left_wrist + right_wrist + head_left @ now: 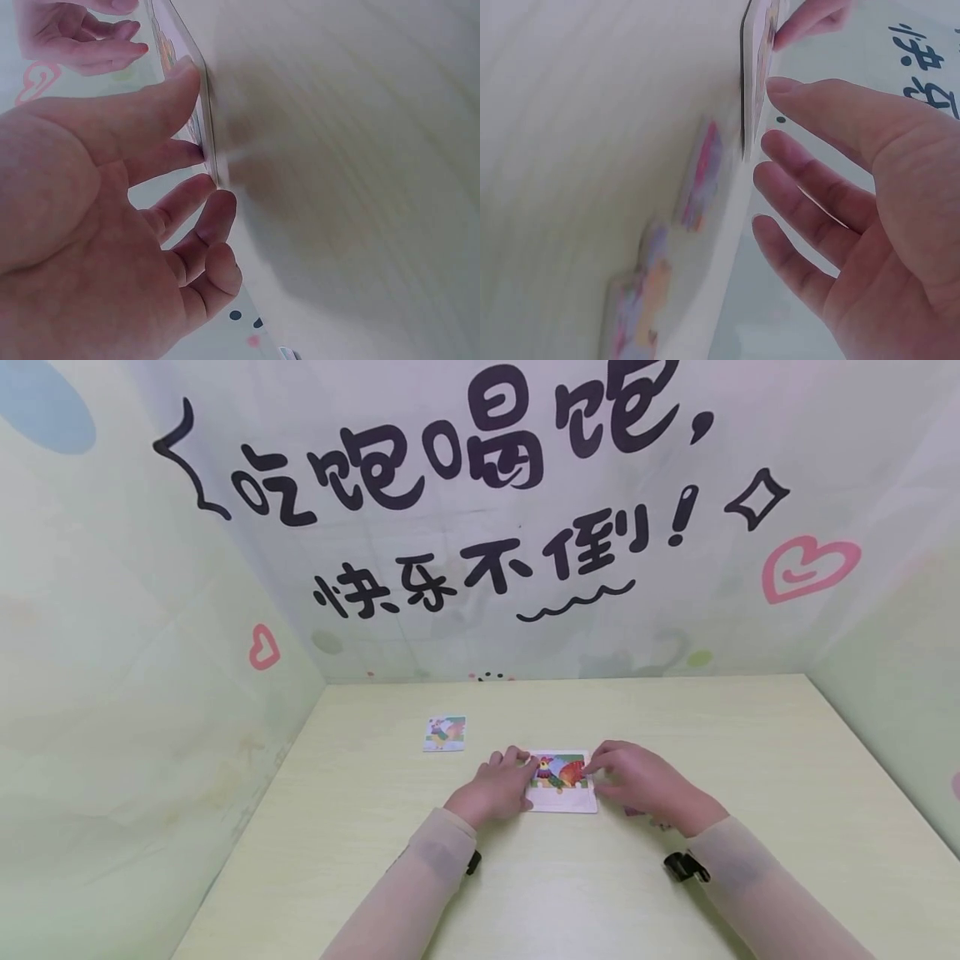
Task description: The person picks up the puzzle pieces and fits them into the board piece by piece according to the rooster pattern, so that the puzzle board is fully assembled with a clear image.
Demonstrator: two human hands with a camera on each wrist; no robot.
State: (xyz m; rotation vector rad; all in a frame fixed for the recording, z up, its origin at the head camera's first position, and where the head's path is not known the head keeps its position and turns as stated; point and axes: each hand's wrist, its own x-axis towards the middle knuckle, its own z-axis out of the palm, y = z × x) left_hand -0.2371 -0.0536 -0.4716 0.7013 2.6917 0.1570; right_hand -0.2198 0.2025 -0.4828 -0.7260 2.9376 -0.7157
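Note:
A white-framed jigsaw puzzle board (564, 802) lies flat on the table, with a colourful rooster picture across its upper part and a plain white strip along its near side. My left hand (497, 787) holds the board at its left edge; in the left wrist view the thumb (176, 94) lies on the near part of the rim and the index finger reaches the board farther along. My right hand (645, 781) is at the right edge, its index fingertip touching the picture. In the right wrist view that hand's fingers (810, 202) are spread and loosely bent.
A small square rooster picture card (445, 733) lies on the table at the back left. Several loose puzzle pieces (699, 176) lie right of the board, partly hidden under my right hand in the head view. Printed fabric walls (480, 643) enclose the table's back and sides.

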